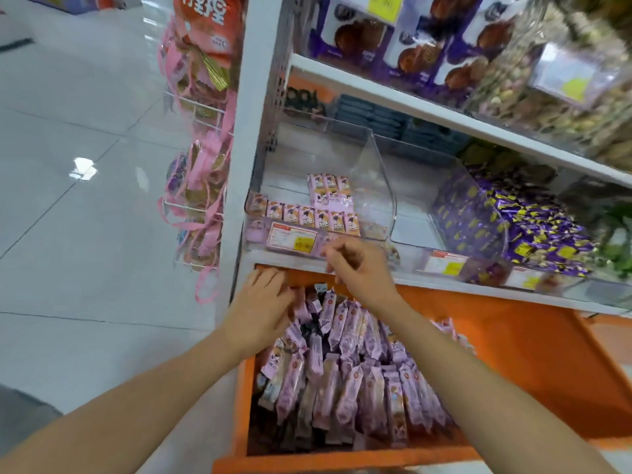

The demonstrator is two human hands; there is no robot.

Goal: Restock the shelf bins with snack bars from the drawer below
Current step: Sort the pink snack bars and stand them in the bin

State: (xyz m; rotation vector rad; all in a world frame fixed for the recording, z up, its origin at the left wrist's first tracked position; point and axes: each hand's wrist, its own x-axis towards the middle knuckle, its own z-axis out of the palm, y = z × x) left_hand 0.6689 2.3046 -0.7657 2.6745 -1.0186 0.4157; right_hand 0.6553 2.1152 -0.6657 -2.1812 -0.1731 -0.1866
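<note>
The orange drawer (pixel 241 398) is pulled out below the shelf and packed with pink-wrapped snack bars (pixel 345 371). My left hand (pixel 263 309) is at the drawer's back left corner, fingers bent over the ends of a few bars there; its thumb is hidden. My right hand (pixel 359 268) hovers above the drawer's back edge, just in front of the clear shelf bin (pixel 376 186), with fingers loosely curled and nothing visible in them. Inside that bin a row and a small stack of pink bars (pixel 318 213) stand along the front left.
To the right, a second clear bin holds purple-and-yellow wrapped sweets (pixel 533 227). Price labels (pixel 290 239) sit on the bin fronts. The shelf above carries purple cookie boxes (pixel 410 49). Pink gift bags (pixel 201 186) hang on a wire rack left of the white shelf post (pixel 246 159).
</note>
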